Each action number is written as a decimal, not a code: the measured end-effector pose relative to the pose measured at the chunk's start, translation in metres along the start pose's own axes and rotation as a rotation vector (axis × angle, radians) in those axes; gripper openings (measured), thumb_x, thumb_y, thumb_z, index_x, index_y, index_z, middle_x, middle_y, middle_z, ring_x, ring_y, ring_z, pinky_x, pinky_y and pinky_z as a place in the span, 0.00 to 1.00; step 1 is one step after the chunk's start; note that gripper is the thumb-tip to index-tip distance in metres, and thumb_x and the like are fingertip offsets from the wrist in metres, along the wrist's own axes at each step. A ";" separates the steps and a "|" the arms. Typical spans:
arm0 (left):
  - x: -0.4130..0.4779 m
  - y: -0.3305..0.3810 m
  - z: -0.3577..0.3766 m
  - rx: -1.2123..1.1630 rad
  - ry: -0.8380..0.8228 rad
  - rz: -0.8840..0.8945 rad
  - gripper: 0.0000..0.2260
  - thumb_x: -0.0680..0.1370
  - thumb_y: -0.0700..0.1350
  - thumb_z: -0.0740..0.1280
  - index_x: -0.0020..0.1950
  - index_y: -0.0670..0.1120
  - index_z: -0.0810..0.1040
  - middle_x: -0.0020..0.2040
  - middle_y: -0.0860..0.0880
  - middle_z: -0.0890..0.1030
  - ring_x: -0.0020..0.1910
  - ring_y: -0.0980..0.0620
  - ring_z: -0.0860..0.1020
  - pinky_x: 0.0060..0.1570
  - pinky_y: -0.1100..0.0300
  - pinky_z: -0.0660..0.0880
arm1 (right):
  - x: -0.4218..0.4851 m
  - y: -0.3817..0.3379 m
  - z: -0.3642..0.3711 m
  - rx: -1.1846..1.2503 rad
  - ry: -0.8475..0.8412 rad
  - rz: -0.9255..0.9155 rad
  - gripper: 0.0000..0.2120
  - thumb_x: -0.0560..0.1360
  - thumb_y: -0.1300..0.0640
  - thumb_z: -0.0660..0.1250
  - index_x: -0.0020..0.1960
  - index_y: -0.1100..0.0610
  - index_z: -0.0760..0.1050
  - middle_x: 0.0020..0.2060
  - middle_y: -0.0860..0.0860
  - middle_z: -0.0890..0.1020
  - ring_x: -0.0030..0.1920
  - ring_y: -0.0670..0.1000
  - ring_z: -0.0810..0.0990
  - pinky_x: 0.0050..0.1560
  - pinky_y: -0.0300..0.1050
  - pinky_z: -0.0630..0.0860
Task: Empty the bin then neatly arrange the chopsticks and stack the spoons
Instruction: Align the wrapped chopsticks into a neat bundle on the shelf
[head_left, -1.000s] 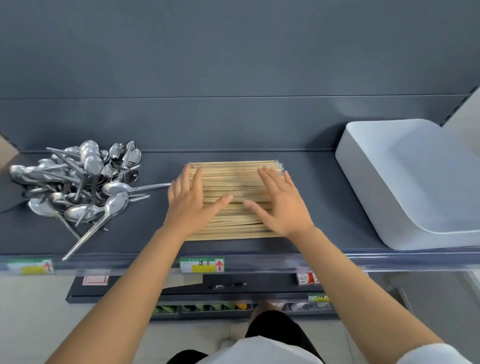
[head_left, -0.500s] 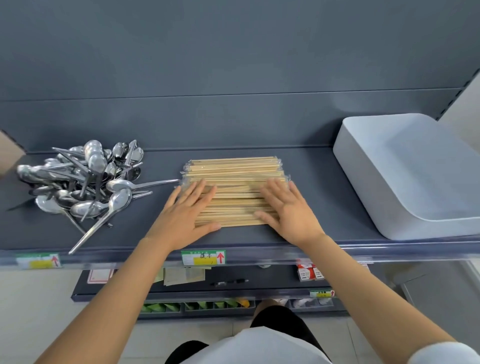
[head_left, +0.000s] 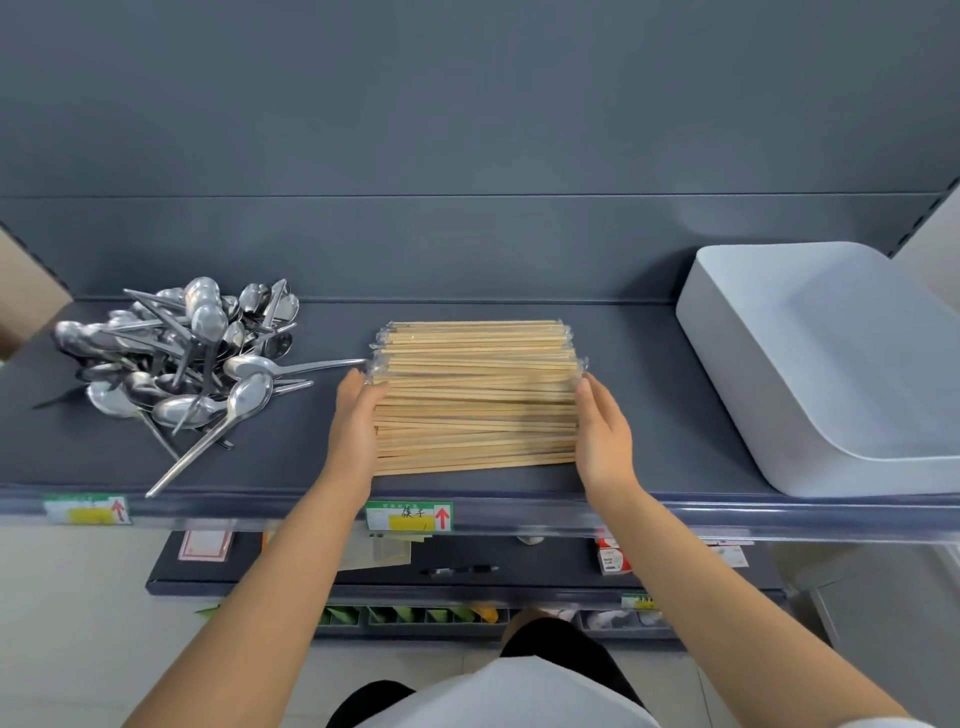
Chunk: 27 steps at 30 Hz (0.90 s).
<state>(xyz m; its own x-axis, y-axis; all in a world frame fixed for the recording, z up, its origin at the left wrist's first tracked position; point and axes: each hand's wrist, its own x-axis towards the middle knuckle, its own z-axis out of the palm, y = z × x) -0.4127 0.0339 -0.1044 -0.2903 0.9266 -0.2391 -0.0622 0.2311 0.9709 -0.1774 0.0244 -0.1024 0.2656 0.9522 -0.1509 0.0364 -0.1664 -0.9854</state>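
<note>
- I count one stack of pale wooden chopsticks in clear wrappers (head_left: 475, 397), lying at the middle of the dark grey metal shelf (head_left: 649, 415). The sticks run left to right, and there are too many to count singly.
- My left hand (head_left: 356, 421) stands on edge with its fingers straight, pressed flat against the left ends of the stack. It grips nothing.
- My right hand (head_left: 602, 431) is posed the same way, fingers straight and palm against the right ends, so the stack sits between two hands.
- There is one heap of shiny steel spoons (head_left: 182, 358) on the left of the shelf, tangled and unstacked. I cannot count them; several handles point toward the near edge and one reaches toward the chopsticks.
- One white plastic bin (head_left: 831, 364) sits on the right of the shelf, well apart from the stack, with a closed smooth face upward.
- Two green-and-yellow price labels with red arrows are on the near shelf edge: one below the chopsticks (head_left: 409, 516), one below the spoons (head_left: 88, 509).
</note>
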 end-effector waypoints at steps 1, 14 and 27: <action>0.004 -0.003 -0.002 0.011 0.011 -0.003 0.38 0.66 0.63 0.64 0.72 0.47 0.63 0.70 0.45 0.71 0.69 0.43 0.69 0.68 0.39 0.64 | 0.001 0.000 0.000 -0.004 0.015 -0.009 0.21 0.82 0.47 0.55 0.72 0.52 0.65 0.60 0.38 0.73 0.63 0.42 0.70 0.62 0.37 0.63; -0.010 0.015 0.016 0.231 0.206 0.112 0.14 0.83 0.54 0.55 0.65 0.55 0.73 0.63 0.56 0.74 0.65 0.53 0.69 0.65 0.57 0.63 | 0.001 0.002 -0.007 -0.176 -0.049 -0.047 0.25 0.81 0.45 0.53 0.76 0.52 0.56 0.72 0.45 0.64 0.70 0.44 0.64 0.69 0.39 0.60; -0.028 0.038 -0.051 1.434 0.081 0.351 0.28 0.80 0.59 0.58 0.74 0.44 0.64 0.71 0.47 0.70 0.69 0.47 0.69 0.66 0.52 0.65 | -0.009 -0.016 0.042 -1.167 -0.329 -0.739 0.28 0.79 0.44 0.52 0.72 0.61 0.66 0.71 0.58 0.69 0.72 0.58 0.65 0.73 0.54 0.54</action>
<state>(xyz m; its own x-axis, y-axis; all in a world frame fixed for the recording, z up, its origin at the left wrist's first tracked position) -0.4553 0.0021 -0.0606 -0.1448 0.9883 0.0486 0.9822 0.1376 0.1277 -0.2208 0.0292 -0.0882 -0.3913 0.9001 0.1917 0.8709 0.4295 -0.2390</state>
